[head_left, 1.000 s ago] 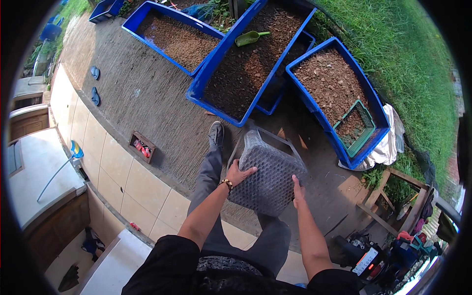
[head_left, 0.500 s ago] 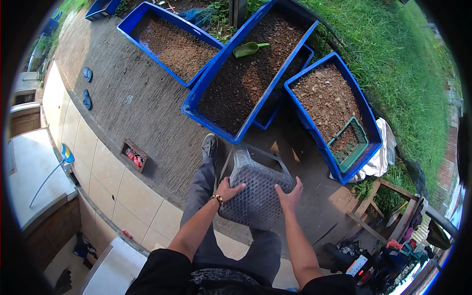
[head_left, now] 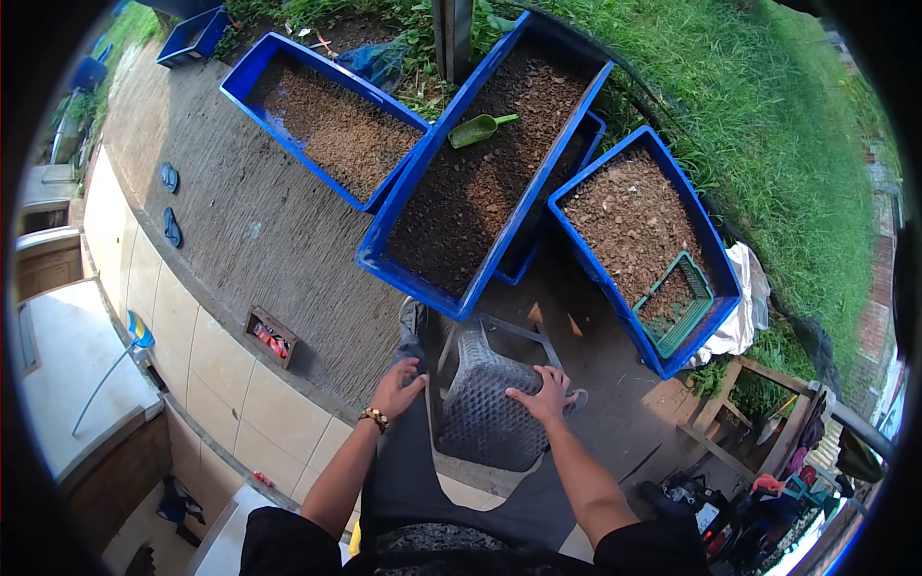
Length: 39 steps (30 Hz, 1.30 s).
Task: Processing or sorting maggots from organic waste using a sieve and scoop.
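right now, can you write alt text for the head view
A person's right hand touches a grey seat, while the left hand hovers beside it. Ahead, blue tubs hold dark soil and brown crumbly material; a green scoop lies on the soil.

Bright daylight strikes the grass (head_left: 797,144) at upper right and tiles (head_left: 108,206) at left; the central ground (head_left: 615,422) is shaded, with pale sheen on the seat (head_left: 480,408). Edges curve toward black corners.

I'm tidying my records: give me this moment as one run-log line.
left hand: open, beside gray chair; right hand: at chair's right edge; green scoop: in middle blue tray
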{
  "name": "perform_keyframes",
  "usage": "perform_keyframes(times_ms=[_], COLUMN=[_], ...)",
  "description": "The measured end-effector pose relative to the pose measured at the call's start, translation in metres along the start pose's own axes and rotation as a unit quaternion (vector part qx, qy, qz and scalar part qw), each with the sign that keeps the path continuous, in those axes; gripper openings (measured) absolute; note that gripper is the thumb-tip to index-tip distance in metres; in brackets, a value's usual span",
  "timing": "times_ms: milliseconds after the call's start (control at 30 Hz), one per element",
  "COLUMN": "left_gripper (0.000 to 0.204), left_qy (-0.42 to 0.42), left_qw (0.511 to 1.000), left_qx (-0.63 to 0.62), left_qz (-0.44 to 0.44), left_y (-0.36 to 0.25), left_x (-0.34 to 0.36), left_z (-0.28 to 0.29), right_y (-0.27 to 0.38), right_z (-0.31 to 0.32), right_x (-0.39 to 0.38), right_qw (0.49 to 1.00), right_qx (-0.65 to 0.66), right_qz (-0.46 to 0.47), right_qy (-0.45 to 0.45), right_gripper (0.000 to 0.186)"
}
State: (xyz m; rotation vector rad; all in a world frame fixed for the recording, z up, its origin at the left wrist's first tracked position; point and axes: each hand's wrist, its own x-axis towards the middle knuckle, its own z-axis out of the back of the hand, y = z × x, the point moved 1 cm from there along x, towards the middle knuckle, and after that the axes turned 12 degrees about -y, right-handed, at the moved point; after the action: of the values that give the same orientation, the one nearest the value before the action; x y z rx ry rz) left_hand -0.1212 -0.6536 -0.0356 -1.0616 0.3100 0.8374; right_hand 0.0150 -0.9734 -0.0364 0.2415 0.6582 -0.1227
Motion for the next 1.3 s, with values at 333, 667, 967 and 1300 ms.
perform_keyframes(times_ms=[333,667,967,1300], left_gripper=[0.046,0.058,0.056,0.05], left_qy=[-0.167,-0.166,-0.223,-0.306], left_qw=[0.975,0.918,0.872,0.878], left_qx=[-0.03,-0.233,-0.357,-0.309], left_qz=[0.146,0.273,0.25,0.198], left_y=[0.025,0.041,0.12,0.034], left_x=[-0.129,-0.222,-0.133,-0.06], left_z=[-0.022,-0.022,-0.01,0.06], right_y=[-0.015,0.02,0.052,0.097], right_z=[0.018,0.003,-0.036,-0.068], right_x=[-0.003,0.04,0.039,0.072], right_qw=[0.998,0.965,0.922,0.882], right_qx=[0.019,-0.005,-0.073,-0.211], right_qz=[0.048,0.18,0.252,0.186], right_qy=[0.035,0.193,0.284,0.378], right_gripper=[0.1,0.085,0.073,0.065])
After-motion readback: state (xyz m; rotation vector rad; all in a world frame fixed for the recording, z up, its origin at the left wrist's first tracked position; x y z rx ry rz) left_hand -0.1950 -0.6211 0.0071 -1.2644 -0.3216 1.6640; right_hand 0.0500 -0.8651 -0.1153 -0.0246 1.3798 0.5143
